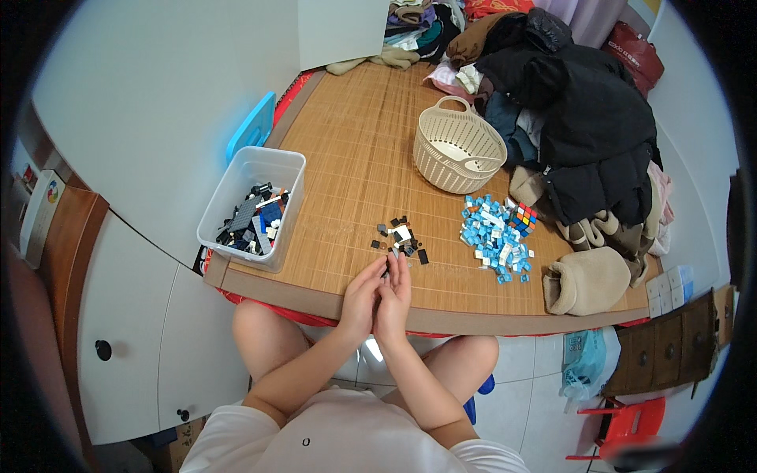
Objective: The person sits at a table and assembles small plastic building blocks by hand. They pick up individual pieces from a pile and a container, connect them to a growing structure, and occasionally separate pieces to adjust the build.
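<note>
My left hand [363,296] and my right hand [391,303] are pressed together in a cup at the near edge of the bamboo mat. A few small dark and grey building bricks show in the gap between the fingers; the palms hide the rest. Just beyond the fingertips lies a loose scatter of small bricks [402,233], mostly black and brown with some white. To the left stands a clear plastic bin [289,197] partly filled with black, grey, blue and white bricks. Off to the right spreads a heap of light blue and white bricks [493,236].
Touching the blue heap is a puzzle cube [523,219]. Behind it stands a beige basket [449,138]. Dark clothes [591,134] pile up at the far right, with a beige fleece item [591,282] nearer. A blue lid [251,126] leans by the white cabinet. The bamboo mat [355,126] covers the surface.
</note>
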### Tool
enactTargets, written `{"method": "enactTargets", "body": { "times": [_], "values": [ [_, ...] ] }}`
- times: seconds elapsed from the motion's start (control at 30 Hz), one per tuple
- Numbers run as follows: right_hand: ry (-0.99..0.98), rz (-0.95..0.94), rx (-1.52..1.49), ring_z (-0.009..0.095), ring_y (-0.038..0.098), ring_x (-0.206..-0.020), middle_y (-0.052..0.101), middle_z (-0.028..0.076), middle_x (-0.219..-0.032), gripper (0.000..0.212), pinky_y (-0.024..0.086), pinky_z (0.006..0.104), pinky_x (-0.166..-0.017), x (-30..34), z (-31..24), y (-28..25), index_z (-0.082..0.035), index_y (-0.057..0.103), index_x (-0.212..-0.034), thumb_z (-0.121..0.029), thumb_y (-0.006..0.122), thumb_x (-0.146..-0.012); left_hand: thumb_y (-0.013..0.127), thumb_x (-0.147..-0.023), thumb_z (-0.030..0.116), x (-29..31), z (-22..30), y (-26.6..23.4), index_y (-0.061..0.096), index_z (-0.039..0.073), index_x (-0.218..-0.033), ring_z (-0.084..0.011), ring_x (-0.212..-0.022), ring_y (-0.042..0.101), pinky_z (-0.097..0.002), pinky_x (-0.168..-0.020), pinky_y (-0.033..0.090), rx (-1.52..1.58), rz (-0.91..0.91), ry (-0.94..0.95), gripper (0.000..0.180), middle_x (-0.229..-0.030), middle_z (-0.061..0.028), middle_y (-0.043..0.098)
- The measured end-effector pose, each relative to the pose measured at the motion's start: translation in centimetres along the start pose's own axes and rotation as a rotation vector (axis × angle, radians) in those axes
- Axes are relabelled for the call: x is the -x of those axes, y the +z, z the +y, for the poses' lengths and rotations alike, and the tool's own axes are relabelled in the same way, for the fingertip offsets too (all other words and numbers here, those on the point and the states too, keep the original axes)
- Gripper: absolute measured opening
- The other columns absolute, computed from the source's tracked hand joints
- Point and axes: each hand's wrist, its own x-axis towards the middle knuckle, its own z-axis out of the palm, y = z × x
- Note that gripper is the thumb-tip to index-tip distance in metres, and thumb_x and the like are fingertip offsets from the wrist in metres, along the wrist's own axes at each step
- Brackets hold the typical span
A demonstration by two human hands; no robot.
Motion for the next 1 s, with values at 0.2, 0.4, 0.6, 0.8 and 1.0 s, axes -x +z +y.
{"method": "enactTargets", "body": {
  "times": [0.2, 0.4, 0.6, 0.8, 1.0],
  "values": [
    [-0.026, -0.023, -0.038, 0.021, 0.033, -0.127, 0.03, 0.015, -0.14, 0.063, 0.028, 0.0305, -0.103, 0.2, 0.2, -0.2, -0.003, 0.019, -0.139, 0.011, 0.032, -0.079, 0.039, -0.09, 0.007, 0.1, -0.2, -0.2, 0.034, -0.007, -0.131, -0.0204, -0.126, 0.035, -0.0307, -0.105, 0.027, 0.05, -0.008, 0.048, 0.043, -0.135, -0.0183, 0.036],
    [-0.035, -0.044, -0.072, 0.021, 0.036, -0.125, 0.032, 0.016, -0.139, 0.061, 0.03, 0.0304, -0.102, 0.3, -0.1, 0.2, -0.002, 0.021, -0.139, 0.01, 0.033, -0.08, 0.038, -0.09, 0.007, 0.2, 0.1, -0.4, 0.034, -0.009, -0.129, -0.0206, -0.126, 0.034, -0.0309, -0.105, 0.027, 0.035, 0.012, 0.101, 0.043, -0.134, -0.0191, 0.037],
    [-0.033, -0.089, -0.088, 0.021, 0.036, -0.125, 0.032, 0.017, -0.139, 0.059, 0.029, 0.0309, -0.103, 0.9, -1.2, 1.9, -0.001, 0.022, -0.138, 0.009, 0.035, -0.081, 0.037, -0.089, 0.007, 1.4, 2.3, 0.2, 0.035, -0.01, -0.128, -0.0219, -0.127, 0.034, -0.0314, -0.106, 0.027, 0.023, 0.033, 0.17, 0.042, -0.133, -0.0193, 0.037],
    [-0.035, -0.181, -0.106, 0.022, 0.033, -0.127, 0.032, 0.017, -0.139, 0.057, 0.027, 0.0315, -0.104, 2.1, -3.1, 5.6, -0.001, 0.023, -0.138, 0.004, 0.039, -0.084, 0.036, -0.089, 0.007, 3.0, 5.9, 0.6, 0.035, -0.009, -0.128, -0.0231, -0.128, 0.033, -0.033, -0.106, 0.027, 0.002, 0.025, 0.279, 0.042, -0.134, -0.0199, 0.037],
    [-0.035, -0.339, -0.132, 0.023, 0.031, -0.129, 0.031, 0.018, -0.14, 0.057, 0.025, 0.0325, -0.106, 3.0, -3.6, 10.2, -0.001, 0.023, -0.138, 0.006, 0.037, -0.083, 0.034, -0.089, 0.007, 4.5, 10.1, 0.0, 0.036, -0.009, -0.128, -0.0237, -0.128, 0.033, -0.0342, -0.106, 0.026, 0.014, 0.05, 0.421, 0.042, -0.134, -0.0194, 0.037]
  ]
}}
